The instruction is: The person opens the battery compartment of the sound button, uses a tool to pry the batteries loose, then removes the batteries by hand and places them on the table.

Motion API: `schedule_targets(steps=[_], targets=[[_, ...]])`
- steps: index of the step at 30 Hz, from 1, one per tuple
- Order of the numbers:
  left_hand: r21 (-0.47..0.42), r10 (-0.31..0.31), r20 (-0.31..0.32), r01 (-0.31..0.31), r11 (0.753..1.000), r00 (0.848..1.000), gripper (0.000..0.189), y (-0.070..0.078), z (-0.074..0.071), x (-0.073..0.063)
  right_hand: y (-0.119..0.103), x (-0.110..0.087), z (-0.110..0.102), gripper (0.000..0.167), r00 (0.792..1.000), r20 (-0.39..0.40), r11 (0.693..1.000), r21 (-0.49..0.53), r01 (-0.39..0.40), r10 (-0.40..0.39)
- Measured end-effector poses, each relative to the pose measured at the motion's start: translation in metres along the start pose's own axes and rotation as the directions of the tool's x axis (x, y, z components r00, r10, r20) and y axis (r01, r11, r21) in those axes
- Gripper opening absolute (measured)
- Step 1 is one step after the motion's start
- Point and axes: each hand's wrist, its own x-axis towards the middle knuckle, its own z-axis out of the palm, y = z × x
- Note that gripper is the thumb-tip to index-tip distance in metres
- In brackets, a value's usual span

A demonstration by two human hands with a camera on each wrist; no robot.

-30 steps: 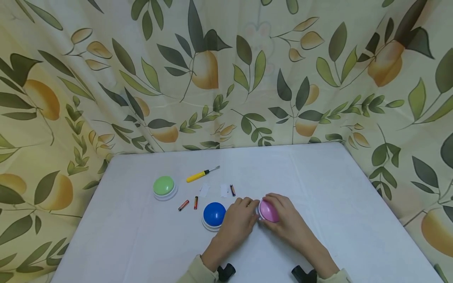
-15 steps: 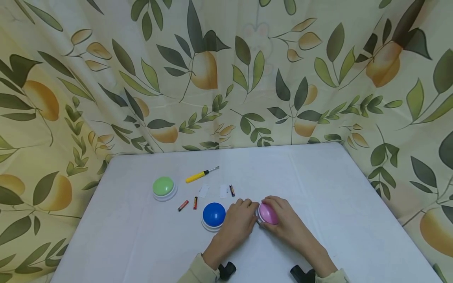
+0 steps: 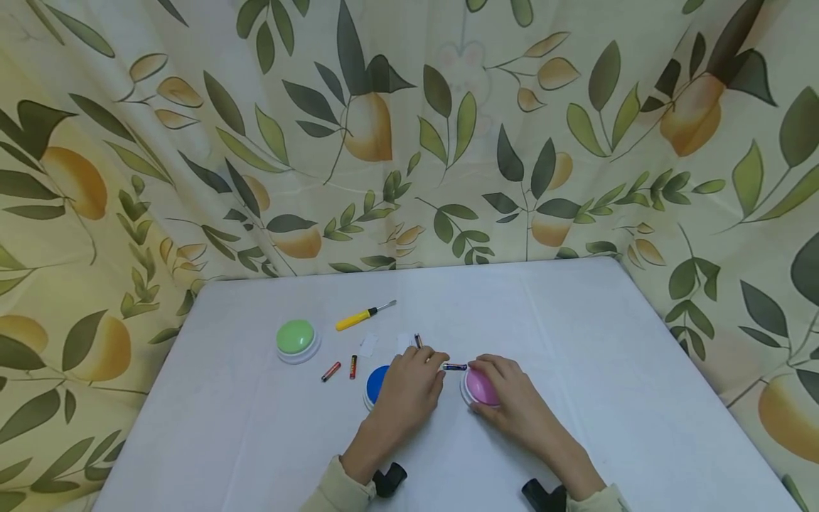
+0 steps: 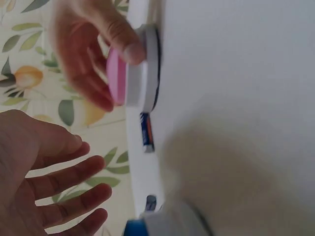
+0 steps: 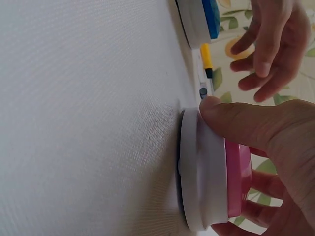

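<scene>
A curtain (image 3: 397, 142) printed with leaves and orange fruit is hanging beyond both grips, and the white tabletop (image 3: 640, 398) is extending beneath them. The left grip (image 3: 412, 380) is hovering with its fingers loosely parted and is holding nothing. The right grip (image 3: 512, 384) is closing around a pink dome (image 3: 481, 387), its thumb pressing the white base on one side while the fingers are curling round the other; the dome is standing cap-up between thumb and fingers. A blue dome (image 3: 376, 384) is sitting just left of the left grip, which is partly hiding it from above. A green dome (image 3: 296, 337) is standing well to the left of that grip and somewhat beyond it. A yellow-handled screwdriver (image 3: 358, 318) is lying beyond and to the left of the left grip. Two pale slips (image 3: 367, 345) are lying nearer to it, on its far side. Two reddish batteries (image 3: 353, 367) are resting to its left, past the blue dome. One dark battery (image 3: 419, 341) is showing just beyond its fingers, while another dark battery (image 3: 455, 367) is lying between the two grips, beside the pink dome's base.
</scene>
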Motion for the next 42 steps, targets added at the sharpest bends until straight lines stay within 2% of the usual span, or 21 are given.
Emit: schedule_targets(steps=[5,9,14,21,27,32,38,42], targets=[[0.001,-0.008,-0.074,0.008,1.000,0.997,0.026,-0.017,-0.014,-0.003,0.000,0.001,-0.001,0.066,1.000,0.013,1.000,-0.003,0.010,-0.010],[0.013,-0.054,-0.109,0.055,0.998,0.993,0.026,-0.030,-0.025,-0.005,-0.001,0.001,-0.001,0.066,0.999,0.040,1.000,-0.008,-0.011,0.011],[0.017,-0.104,-0.151,0.108,0.994,0.983,0.029,-0.047,-0.037,-0.009,-0.001,0.002,-0.001,0.063,0.999,0.032,1.000,-0.015,-0.003,0.003],[0.047,-0.160,-0.194,0.172,0.984,0.968,0.031,-0.068,-0.046,-0.014,-0.005,0.007,-0.002,0.059,1.000,0.023,1.000,-0.024,0.003,-0.003],[0.048,-0.175,-0.249,0.192,0.980,0.953,0.031,-0.088,-0.052,-0.020,-0.010,0.014,-0.001,0.054,1.000,0.025,1.000,-0.025,-0.009,0.009],[0.057,-0.202,-0.248,0.222,0.973,0.948,0.032,-0.105,-0.056,-0.024,-0.012,0.021,0.001,0.049,1.000,0.025,1.000,-0.020,0.007,-0.006],[0.068,-0.265,-0.223,0.286,0.956,0.938,0.034,-0.123,-0.059,-0.028,-0.016,0.029,0.005,0.046,0.999,0.042,1.000,0.001,0.031,-0.031],[0.065,-0.283,-0.232,0.305,0.950,0.931,0.034,-0.135,-0.060,-0.031,-0.020,0.034,0.008,0.045,0.998,0.049,0.999,0.010,0.043,-0.043]])
